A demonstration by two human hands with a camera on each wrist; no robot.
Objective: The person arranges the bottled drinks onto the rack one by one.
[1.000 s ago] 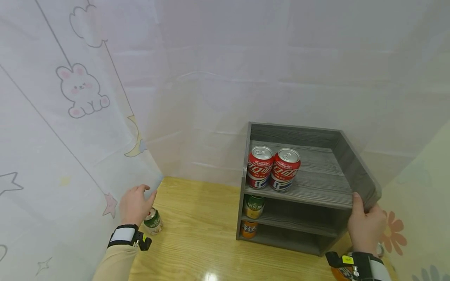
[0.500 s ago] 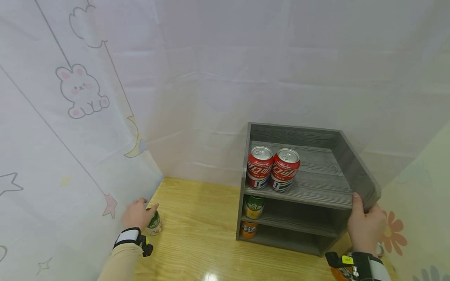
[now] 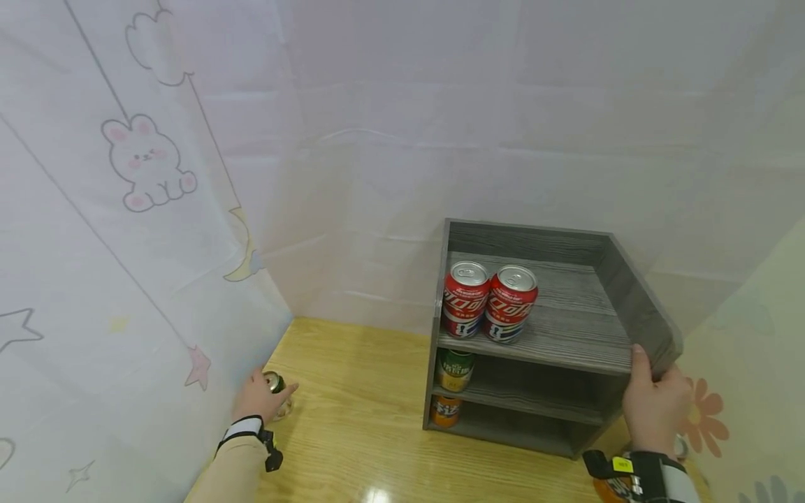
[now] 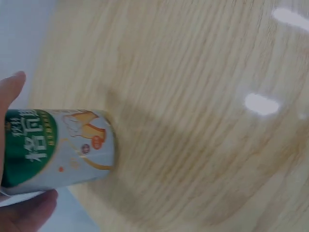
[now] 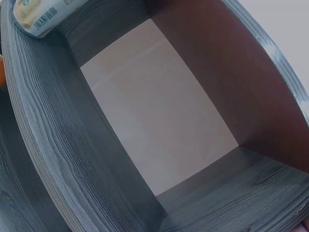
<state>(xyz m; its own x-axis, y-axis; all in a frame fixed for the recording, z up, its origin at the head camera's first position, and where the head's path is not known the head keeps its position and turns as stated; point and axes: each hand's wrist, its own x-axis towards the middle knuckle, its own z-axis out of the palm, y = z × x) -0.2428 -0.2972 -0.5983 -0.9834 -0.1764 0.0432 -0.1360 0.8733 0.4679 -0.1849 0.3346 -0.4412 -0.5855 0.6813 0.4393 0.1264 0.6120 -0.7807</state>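
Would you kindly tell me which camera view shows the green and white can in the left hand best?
The left wrist view: the can fills the frame, label readable. In the head view the left hand hides most of it. The right wrist view shows only the shelf.

Left hand (image 3: pixel 256 399): at the table's left edge, beside the curtain (image 3: pixel 113 230), fingers round a drink can (image 4: pixel 55 150) standing on the wooden table (image 3: pixel 358 412).
Right hand (image 3: pixel 654 409): at the front right corner of the shelf unit (image 3: pixel 566 349), thumb on the top shelf's front edge.
Shelf unit: on the table, well right of the left hand's fingers.
Top shelf: two cola cans (image 3: pixel 489 300), touching, at its left end.
Middle shelf: one can (image 3: pixel 454 369), left end.
Bottom shelf: one can (image 3: pixel 444 411), left end.
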